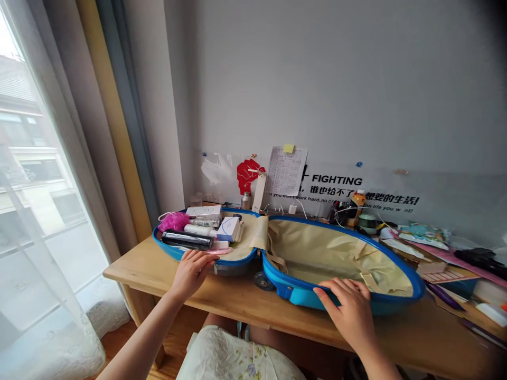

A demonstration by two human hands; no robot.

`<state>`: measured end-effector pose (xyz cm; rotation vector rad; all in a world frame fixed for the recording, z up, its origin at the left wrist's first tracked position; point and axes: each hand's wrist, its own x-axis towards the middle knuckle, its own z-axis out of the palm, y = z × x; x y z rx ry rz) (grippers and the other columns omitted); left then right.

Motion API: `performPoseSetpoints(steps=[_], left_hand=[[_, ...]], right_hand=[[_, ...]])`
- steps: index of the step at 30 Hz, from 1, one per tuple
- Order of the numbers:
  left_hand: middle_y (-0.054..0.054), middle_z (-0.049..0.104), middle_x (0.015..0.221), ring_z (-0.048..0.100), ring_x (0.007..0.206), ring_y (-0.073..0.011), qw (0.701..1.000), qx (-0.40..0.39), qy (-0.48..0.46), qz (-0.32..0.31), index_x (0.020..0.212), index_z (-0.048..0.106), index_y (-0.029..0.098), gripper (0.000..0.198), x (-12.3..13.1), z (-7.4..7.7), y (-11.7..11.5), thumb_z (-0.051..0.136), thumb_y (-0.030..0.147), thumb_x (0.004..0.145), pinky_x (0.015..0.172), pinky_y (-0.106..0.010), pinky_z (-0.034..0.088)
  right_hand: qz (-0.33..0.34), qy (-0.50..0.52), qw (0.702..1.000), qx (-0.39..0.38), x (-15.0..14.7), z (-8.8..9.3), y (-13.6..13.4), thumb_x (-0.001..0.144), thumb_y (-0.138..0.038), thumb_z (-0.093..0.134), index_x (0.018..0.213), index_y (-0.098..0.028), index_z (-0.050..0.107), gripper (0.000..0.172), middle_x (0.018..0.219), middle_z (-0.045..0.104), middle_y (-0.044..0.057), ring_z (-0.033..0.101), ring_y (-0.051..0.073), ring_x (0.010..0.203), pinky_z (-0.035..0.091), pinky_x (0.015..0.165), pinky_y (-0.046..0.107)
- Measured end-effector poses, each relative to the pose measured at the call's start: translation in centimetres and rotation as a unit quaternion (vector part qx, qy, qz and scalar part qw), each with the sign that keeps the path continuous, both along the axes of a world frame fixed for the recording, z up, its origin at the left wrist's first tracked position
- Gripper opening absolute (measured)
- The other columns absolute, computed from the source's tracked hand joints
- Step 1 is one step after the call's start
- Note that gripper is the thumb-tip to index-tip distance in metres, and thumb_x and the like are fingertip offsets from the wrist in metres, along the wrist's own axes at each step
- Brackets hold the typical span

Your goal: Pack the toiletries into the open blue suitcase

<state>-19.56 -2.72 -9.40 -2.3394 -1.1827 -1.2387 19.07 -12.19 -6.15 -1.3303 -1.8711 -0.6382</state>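
While the wooden surface [237,301] runs from the curtain [59,211] to a clutter of papers [443,253] on the right, an open blue suitcase [301,296] lies flat across its middle, with beige lining in the right half. The left grip [193,270] rests on the packed half's near rim with fingers loosely spread, pinching nothing, and the right grip [348,306] lies spread over the lined half's near rim. Just beyond the left fingers sit a black tube [187,239], white boxes [228,228] and a pink puff [173,221]; a bottle [357,203] stands behind the case.

Glossy plastic suitcase [301,295], matt wooden desk [237,301]
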Motion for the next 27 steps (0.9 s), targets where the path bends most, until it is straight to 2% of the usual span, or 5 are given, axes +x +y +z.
performPoseSetpoints(steps=[8, 15, 18, 22, 27], left_hand=[[-0.003, 0.074, 0.085, 0.064, 0.079, -0.0201, 0.999, -0.007, -0.004, 0.045, 0.095, 0.073, 0.026, 0.032, -5.4, 0.0, 0.7, 0.042, 0.035, 0.097, 0.077, -0.034, 0.046], [-0.005, 0.073, 0.086, 0.063, 0.085, -0.0219, 0.991, -0.059, -0.034, 0.112, 0.089, 0.071, 0.024, 0.037, -7.2, 0.2, 0.4, 0.039, 0.043, 0.094, 0.087, -0.037, 0.046], [-0.004, 0.073, 0.084, 0.065, 0.084, -0.0221, 0.989, -0.080, -0.034, 0.121, 0.084, 0.071, 0.024, 0.043, -7.3, 0.7, 0.6, 0.036, 0.045, 0.095, 0.084, -0.036, 0.047], [-0.004, 0.074, 0.087, 0.066, 0.085, -0.0225, 0.985, -0.100, -0.043, 0.137, 0.083, 0.071, 0.024, 0.046, -7.2, 1.8, 1.2, 0.033, 0.048, 0.095, 0.082, -0.034, 0.048], [-0.008, 0.072, 0.106, 0.064, 0.103, -0.0270, 0.976, -0.104, -0.019, 0.189, 0.104, 0.070, 0.021, 0.048, -5.9, 4.4, 3.3, 0.034, 0.051, 0.091, 0.093, -0.038, 0.047]], right_hand=[[0.010, 0.035, 0.998, -0.044, -5.5, -0.6, 1.5, 0.097, -0.041, 0.047, 0.078, -0.025, 0.067, 0.032, 0.074, 0.070, -0.002, 0.060, 0.016, 0.073, 0.030, 0.086, 0.035], [0.056, 0.052, 0.997, -0.034, -8.1, -1.0, 1.9, 0.097, -0.036, 0.048, 0.090, -0.026, 0.068, 0.024, 0.082, 0.072, -0.001, 0.063, 0.016, 0.079, 0.034, 0.088, 0.034], [0.081, 0.030, 0.996, -0.006, -6.0, -1.0, 1.8, 0.098, -0.035, 0.045, 0.103, -0.026, 0.067, 0.024, 0.094, 0.074, 0.002, 0.066, 0.018, 0.087, 0.039, 0.090, 0.035], [0.019, 0.028, 0.997, 0.075, 0.7, -1.9, 2.6, 0.096, -0.033, 0.044, 0.104, -0.027, 0.068, 0.026, 0.099, 0.074, 0.004, 0.067, 0.021, 0.096, 0.039, 0.098, 0.041], [0.016, 0.094, 0.987, 0.129, 8.0, -4.1, 4.6, 0.100, -0.035, 0.029, 0.110, -0.020, 0.068, 0.042, 0.112, 0.070, 0.012, 0.062, 0.025, 0.113, 0.044, 0.098, 0.046]])
